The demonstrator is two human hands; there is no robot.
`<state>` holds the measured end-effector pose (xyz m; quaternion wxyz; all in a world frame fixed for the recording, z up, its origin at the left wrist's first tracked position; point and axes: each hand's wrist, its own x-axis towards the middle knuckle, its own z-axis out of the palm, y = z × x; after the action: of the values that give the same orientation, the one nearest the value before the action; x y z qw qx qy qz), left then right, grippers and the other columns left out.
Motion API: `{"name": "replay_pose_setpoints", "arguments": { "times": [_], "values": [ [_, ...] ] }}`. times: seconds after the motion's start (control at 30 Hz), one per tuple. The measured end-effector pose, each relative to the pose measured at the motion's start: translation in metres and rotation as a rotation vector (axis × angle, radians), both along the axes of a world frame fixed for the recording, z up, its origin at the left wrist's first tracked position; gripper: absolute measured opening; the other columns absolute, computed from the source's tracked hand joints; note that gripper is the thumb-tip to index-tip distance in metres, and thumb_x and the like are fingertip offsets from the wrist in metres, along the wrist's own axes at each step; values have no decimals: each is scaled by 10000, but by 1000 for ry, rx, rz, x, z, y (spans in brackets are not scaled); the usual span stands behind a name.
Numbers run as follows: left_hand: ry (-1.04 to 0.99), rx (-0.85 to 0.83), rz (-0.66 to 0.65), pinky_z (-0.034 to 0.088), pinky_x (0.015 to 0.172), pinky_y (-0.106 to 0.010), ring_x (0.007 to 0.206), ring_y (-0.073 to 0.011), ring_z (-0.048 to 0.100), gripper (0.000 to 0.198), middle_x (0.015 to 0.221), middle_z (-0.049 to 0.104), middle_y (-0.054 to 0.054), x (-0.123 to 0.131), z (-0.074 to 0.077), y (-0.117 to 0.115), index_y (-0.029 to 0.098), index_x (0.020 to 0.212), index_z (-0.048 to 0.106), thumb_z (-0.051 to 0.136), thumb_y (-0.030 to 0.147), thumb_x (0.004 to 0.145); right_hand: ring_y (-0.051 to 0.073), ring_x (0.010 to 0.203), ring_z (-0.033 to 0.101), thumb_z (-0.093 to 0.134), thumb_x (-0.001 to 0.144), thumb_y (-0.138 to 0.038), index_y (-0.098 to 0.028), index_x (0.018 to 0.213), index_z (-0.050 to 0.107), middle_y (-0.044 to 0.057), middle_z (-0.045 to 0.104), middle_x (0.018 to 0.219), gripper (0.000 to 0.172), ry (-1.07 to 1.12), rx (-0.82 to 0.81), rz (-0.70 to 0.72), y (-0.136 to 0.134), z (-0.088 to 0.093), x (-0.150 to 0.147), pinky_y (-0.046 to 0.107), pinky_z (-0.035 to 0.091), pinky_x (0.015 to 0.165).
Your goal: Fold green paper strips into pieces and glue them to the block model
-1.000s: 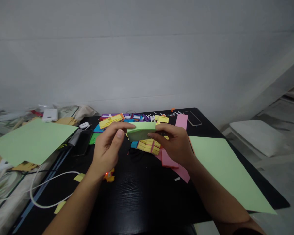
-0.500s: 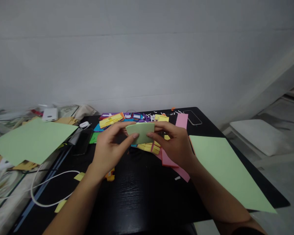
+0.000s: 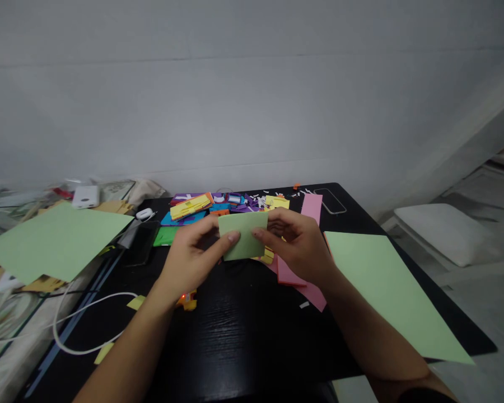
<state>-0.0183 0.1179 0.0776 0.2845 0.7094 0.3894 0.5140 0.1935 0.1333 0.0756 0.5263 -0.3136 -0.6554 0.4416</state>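
A small rectangle of light green paper (image 3: 244, 246) is held up above the black table, its flat face toward me. My left hand (image 3: 195, 252) grips its left side, thumb in front and fingers behind. On the right side my right hand (image 3: 296, 240) pinches it the same way. Both hands' fingertips are partly hidden behind the paper. Beyond and below it, yellow paper pieces (image 3: 269, 256) and a pink paper strip (image 3: 311, 208) lie on the table.
A large green sheet (image 3: 386, 285) lies at the right, another green sheet (image 3: 63, 238) at the left. Colored paper pieces (image 3: 191, 207) crowd the back beside white scraps. A white cable (image 3: 59, 336) loops at the left. A phone-shaped outline (image 3: 330, 201) lies back right, near a white stool (image 3: 434, 232).
The green paper has tilted, so more of its face shows, and its lower edge sits lower. Both hands keep their grip nearly in place.
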Motion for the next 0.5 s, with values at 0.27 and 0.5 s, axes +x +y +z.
{"name": "replay_pose_setpoints", "arguments": {
  "times": [0.27,0.5],
  "values": [
    [-111,63,24,464,456,-207,554,-87,588,174,877,776,0,4,-3,-3,289,1107,799,741,237,952,142,757,723,795,881,-288,-232,952,768,3,772,844,95,60,14,-21,-6,3,0,276,610,698],
    [-99,36,-26,659,806,-403,929,-230,784,197,1011,833,-19,-2,1,-7,363,1060,838,685,255,998,168,841,742,706,936,-218,-292,953,821,0,810,943,137,21,120,-88,-11,8,2,318,611,741]
  ]
}}
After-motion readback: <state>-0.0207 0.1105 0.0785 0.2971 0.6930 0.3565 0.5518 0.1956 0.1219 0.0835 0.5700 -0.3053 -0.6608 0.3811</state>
